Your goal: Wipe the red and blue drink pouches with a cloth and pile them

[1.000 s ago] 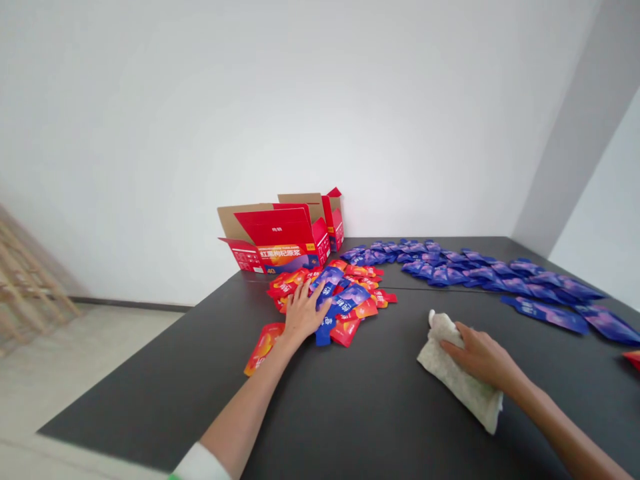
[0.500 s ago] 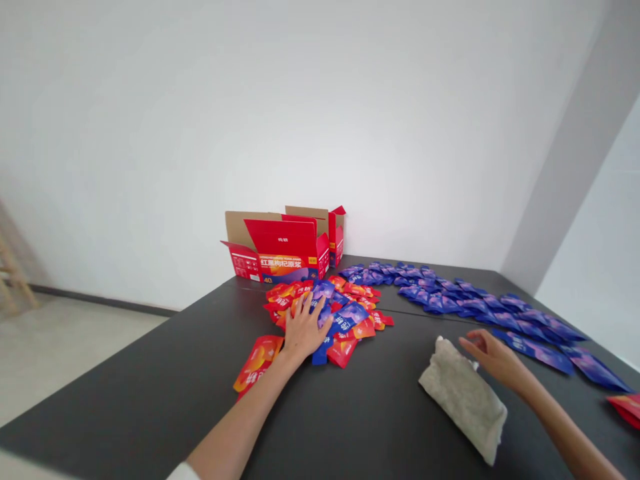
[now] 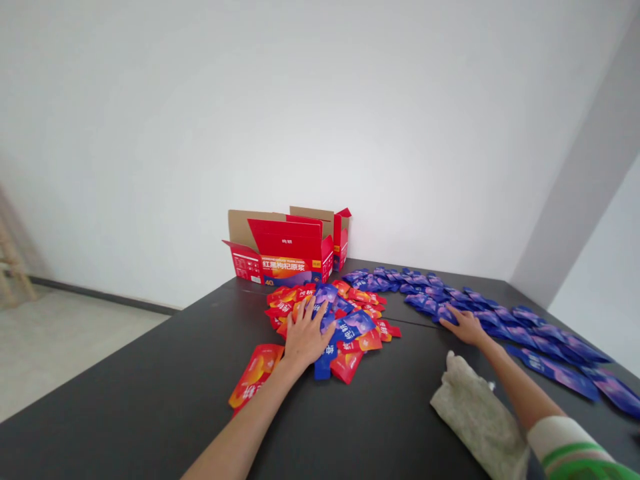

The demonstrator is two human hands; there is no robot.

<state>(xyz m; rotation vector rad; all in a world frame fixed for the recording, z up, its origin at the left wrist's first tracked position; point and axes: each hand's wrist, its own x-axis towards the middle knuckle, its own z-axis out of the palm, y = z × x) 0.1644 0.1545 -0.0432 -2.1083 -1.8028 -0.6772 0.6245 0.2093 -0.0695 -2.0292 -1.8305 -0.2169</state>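
Observation:
My left hand [image 3: 306,333] lies with spread fingers on a loose pile of red-orange pouches [image 3: 285,298] and blue pouches [image 3: 354,325]. Beside that wrist, a red pouch [image 3: 257,370] rests apart from the pile. Over on the right, my right hand [image 3: 465,327] reaches to the near edge of the blue pouch rows [image 3: 500,319]. Its thumb and forefinger are apart, at a blue pouch [image 3: 444,312]; the other fingers are partly hidden. Under the right forearm is a crumpled grey cloth [image 3: 477,410].
Two open red cartons [image 3: 290,250] with raised flaps stand at the back of the black table [image 3: 380,420], close to the white wall. The blue rows run from beside the cartons to the right edge. A wooden stand [image 3: 15,263] is at far left.
My right hand has moved forward and left, from above the grey cloth to the blue pouches. My left hand stays on the pile. The view has shifted slightly.

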